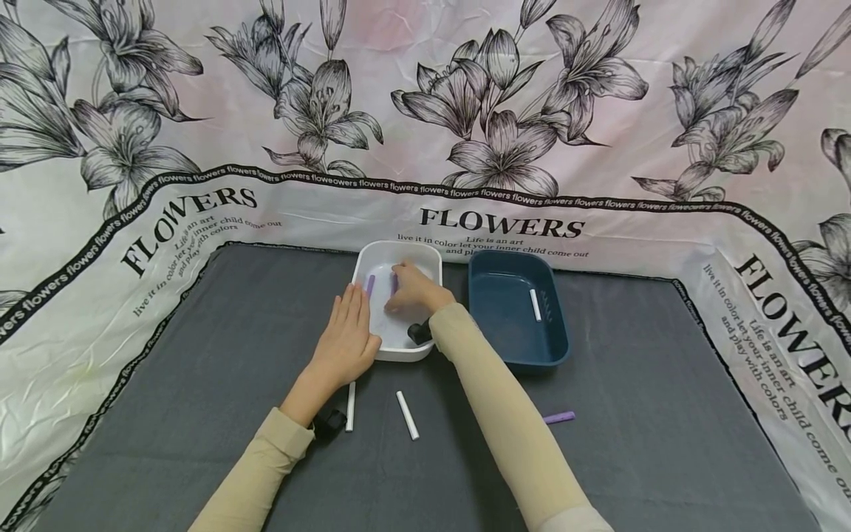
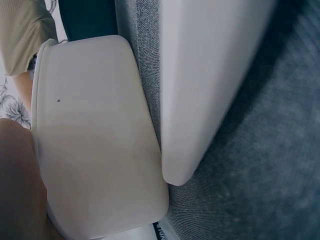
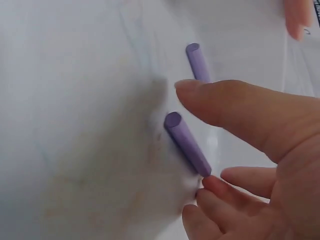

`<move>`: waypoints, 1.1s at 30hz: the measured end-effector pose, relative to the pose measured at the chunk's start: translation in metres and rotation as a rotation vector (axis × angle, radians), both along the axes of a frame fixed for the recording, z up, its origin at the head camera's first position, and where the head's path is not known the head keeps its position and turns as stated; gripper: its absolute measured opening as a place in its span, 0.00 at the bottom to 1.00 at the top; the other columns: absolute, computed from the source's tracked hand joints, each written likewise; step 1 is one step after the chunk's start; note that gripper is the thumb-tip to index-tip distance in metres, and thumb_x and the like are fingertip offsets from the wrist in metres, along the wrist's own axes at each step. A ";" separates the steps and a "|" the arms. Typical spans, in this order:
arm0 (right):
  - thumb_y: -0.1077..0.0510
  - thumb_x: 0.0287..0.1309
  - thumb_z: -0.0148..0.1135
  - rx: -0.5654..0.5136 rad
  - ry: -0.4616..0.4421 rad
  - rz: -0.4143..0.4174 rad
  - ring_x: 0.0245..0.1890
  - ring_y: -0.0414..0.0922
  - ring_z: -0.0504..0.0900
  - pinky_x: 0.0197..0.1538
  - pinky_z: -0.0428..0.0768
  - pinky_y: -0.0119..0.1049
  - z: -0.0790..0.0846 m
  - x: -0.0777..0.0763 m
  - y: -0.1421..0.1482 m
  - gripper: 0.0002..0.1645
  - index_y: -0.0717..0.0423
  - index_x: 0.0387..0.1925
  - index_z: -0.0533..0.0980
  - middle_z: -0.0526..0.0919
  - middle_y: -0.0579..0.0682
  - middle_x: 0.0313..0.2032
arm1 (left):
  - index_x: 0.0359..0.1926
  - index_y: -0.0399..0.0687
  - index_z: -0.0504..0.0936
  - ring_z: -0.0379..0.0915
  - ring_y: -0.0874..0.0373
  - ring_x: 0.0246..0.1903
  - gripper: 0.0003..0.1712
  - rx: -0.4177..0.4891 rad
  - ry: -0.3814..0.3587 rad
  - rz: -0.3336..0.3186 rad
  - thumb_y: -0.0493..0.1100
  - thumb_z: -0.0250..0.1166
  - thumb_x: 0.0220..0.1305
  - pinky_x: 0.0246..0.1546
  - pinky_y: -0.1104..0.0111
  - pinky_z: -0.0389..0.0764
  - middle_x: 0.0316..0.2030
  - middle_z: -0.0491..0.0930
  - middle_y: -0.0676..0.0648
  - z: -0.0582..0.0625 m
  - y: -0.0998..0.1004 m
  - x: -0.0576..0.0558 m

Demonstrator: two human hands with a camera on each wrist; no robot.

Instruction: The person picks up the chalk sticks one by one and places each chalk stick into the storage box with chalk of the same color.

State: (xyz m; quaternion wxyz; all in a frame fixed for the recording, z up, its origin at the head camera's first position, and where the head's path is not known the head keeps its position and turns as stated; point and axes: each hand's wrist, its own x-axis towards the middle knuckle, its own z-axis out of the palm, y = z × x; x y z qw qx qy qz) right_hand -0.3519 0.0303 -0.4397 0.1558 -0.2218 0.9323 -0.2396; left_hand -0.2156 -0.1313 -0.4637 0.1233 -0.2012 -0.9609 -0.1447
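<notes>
My left hand (image 1: 343, 343) lies with straight fingers along the left side of a white plastic bin (image 1: 403, 355). Inside that bin, my right hand (image 1: 414, 290) reaches down over a purple chalk stick (image 3: 189, 145). In the right wrist view its fingertips are right at one end of the stick, while the thumb (image 3: 220, 100) hovers apart from it. Another purple chalk stick (image 1: 370, 285) lies in the bin near the left wall, partly covered by the thumb in the right wrist view. Below the left hand, a white chalk stick (image 2: 200, 100) rests beside the bin's outer wall (image 2: 95, 140).
A dark blue bin (image 1: 512, 332) stands right of the white one, with a white chalk stick (image 1: 535, 304) in it. On the grey cloth (image 1: 199, 384) lie another white stick (image 1: 408, 415) and a purple one (image 1: 559, 417) beside the right sleeve. Flower-printed fabric (image 1: 359, 199) rises behind.
</notes>
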 end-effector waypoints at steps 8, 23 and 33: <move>0.48 0.60 0.66 -0.060 -0.002 -0.041 0.73 0.55 0.58 0.74 0.55 0.44 0.009 -0.001 0.003 0.50 0.68 0.73 0.55 0.62 0.63 0.71 | 0.72 0.19 0.49 0.35 0.36 0.75 0.43 -0.002 0.009 -0.005 0.44 0.51 0.65 0.73 0.47 0.40 0.74 0.44 0.25 -0.001 0.002 0.000; 0.48 0.67 0.58 -0.299 0.059 -0.182 0.68 0.56 0.67 0.68 0.66 0.47 0.038 0.028 0.013 0.41 0.66 0.73 0.59 0.67 0.62 0.69 | 0.71 0.18 0.50 0.36 0.35 0.75 0.42 0.000 0.019 0.000 0.43 0.50 0.66 0.73 0.46 0.42 0.73 0.45 0.24 -0.003 0.002 0.001; 0.49 0.67 0.60 -0.397 0.117 -0.235 0.64 0.58 0.71 0.61 0.74 0.49 0.060 0.059 0.025 0.38 0.63 0.71 0.63 0.71 0.62 0.65 | 0.71 0.18 0.50 0.36 0.34 0.75 0.42 0.000 0.024 -0.002 0.43 0.51 0.65 0.72 0.45 0.42 0.73 0.46 0.24 -0.003 0.002 0.001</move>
